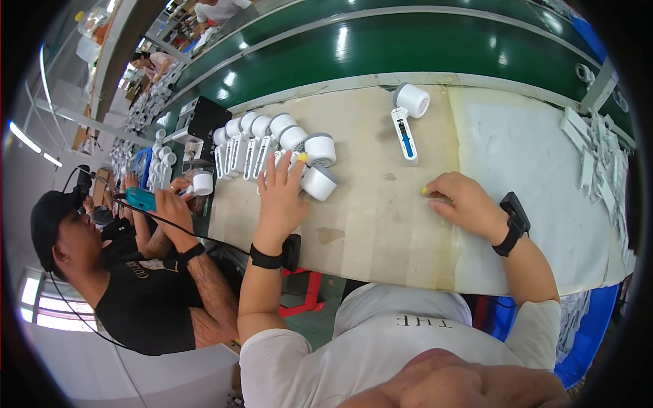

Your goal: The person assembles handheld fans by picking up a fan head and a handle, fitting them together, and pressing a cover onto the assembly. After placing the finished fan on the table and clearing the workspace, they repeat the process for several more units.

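Observation:
My left hand (280,200) reaches over a row of white handheld fans (280,126), its fingers spread and a yellow cover on one fingertip. It lies against the nearest fans; whether it touches one closely I cannot tell. A fan head (319,182) rests just right of its fingers. My right hand (466,204) hovers low at the table's right half, fingers half curled and apart, nothing seen in them; it too has a yellow fingertip cover. Beyond it, toward the back, a lone fan (412,102) lies with its handle (404,139) uncovered, showing a blue part inside.
White handle pieces (598,160) are heaped at the table's right edge. A green conveyor (381,37) runs along the back. A co-worker in black (146,299) sits at the left, holding a teal power tool (141,198). A blue bin (590,340) stands low at the right.

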Available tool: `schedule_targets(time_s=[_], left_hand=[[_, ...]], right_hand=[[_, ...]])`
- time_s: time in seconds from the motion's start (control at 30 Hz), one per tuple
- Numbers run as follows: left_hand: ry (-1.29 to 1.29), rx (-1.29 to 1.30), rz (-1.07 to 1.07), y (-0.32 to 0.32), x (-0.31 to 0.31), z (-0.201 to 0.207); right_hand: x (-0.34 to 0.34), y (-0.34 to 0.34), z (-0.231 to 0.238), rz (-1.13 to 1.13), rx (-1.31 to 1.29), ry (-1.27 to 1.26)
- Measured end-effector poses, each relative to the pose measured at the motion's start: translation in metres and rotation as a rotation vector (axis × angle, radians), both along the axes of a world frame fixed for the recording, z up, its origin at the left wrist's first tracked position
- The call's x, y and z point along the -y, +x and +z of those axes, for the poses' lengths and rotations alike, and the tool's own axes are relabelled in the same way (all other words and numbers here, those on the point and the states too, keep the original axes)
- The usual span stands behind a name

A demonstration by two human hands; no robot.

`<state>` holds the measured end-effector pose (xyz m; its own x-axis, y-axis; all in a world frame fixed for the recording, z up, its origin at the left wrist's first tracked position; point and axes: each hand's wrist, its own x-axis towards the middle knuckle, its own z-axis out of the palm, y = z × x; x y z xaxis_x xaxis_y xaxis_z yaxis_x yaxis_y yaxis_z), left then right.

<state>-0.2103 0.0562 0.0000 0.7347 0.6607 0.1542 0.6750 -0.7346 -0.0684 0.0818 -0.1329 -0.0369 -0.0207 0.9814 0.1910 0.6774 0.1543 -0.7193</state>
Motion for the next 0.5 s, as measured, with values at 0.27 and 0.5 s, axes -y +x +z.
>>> schedule_targets(time_s=[0.27,0.5], left_hand=[[-0.094,0.132,-0.245,0.022,-0.005,0.001],[0.156,0.169,-0.266,0.044,-0.020,-0.011]], right_hand=[[-0.001,-0.001,0.001,-0.002,-0.008,0.012],[0.001,-0.002,0.001,-0.001,0.001,0.010]])
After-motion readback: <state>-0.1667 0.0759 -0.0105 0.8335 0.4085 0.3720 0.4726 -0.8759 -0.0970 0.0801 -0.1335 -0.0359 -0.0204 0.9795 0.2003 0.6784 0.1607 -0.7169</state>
